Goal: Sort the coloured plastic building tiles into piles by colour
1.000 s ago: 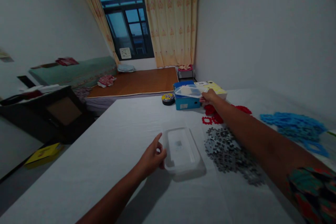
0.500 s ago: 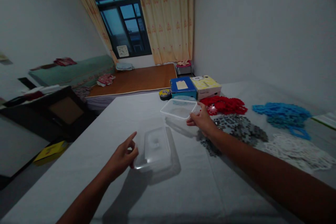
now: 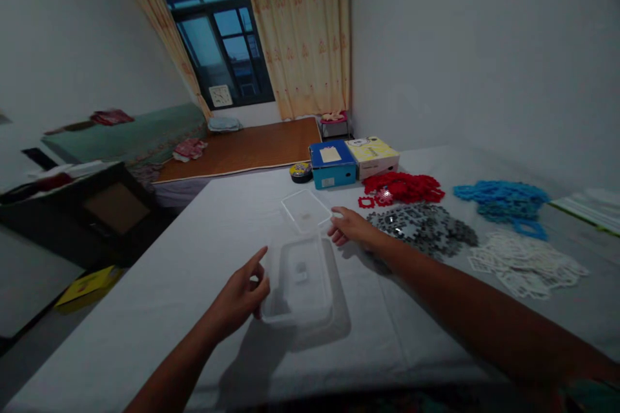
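Note:
A clear plastic container (image 3: 300, 306) stands on the white-covered table in front of me. My left hand (image 3: 245, 290) is at its left wall, with the index finger raised and the other fingers curled at the rim. Just behind the container, a clear rectangular plastic lid (image 3: 306, 210) appears low at the tabletop. The fingers of my right hand (image 3: 347, 227) are bent at the lid's right edge, the thumb and index finger close to its corner.
To the right lie piles of red pieces (image 3: 407, 187), grey pieces (image 3: 421, 229), blue pieces (image 3: 508, 200) and white pieces (image 3: 527, 261). Behind them stand a blue box (image 3: 333, 164), a yellow box (image 3: 372, 158) and a round tin (image 3: 301, 172). A bed (image 3: 256, 145) is beyond the table.
My right hand has brought the lid left, toward me and down to just behind the container. My left hand stays at the container; the whole view has shifted slightly.

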Motion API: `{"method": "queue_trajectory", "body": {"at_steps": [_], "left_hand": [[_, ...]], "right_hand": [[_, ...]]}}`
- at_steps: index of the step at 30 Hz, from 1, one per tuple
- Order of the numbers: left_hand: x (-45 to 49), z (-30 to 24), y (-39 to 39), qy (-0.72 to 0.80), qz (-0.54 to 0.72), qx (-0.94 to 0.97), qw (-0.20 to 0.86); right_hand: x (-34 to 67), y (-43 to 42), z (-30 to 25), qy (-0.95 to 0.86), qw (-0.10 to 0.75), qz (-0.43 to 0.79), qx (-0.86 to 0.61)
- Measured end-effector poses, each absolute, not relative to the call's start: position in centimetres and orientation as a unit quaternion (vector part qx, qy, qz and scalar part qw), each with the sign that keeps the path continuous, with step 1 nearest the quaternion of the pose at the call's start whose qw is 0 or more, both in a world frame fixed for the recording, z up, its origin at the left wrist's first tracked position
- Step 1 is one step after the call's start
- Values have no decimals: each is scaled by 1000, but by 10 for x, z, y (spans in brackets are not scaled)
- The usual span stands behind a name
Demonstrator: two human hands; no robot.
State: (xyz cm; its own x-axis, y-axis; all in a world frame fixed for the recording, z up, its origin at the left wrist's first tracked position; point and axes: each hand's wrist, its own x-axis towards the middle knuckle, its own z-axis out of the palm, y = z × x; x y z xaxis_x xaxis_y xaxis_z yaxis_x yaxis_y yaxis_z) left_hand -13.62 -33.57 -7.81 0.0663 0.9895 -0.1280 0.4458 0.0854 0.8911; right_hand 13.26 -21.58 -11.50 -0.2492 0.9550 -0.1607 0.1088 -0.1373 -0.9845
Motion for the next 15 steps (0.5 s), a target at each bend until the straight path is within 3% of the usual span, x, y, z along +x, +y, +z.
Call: {"method": "queue_trajectory", "body": {"at_steps": [4,7,9,12,15], "left_hand": [[-111,-86,-319,578,311,620,429],[-97,-98,-303,571,303,632,428],[-92,-104,-296,572,301,638,419],[-89,-108,-292,580,305,636,407],[-91,-109,-292,594,293,627,410]], "right_hand": [[198,-245,-86,-666,457,394,-438],[273,-250,-68,-679,507,187,-497],[337,-245,-65,-649,498,65,-572],[430,-231,-78,-610,368,-50,-700],[493,-215,-99,-607,151,-27,-780]]}}
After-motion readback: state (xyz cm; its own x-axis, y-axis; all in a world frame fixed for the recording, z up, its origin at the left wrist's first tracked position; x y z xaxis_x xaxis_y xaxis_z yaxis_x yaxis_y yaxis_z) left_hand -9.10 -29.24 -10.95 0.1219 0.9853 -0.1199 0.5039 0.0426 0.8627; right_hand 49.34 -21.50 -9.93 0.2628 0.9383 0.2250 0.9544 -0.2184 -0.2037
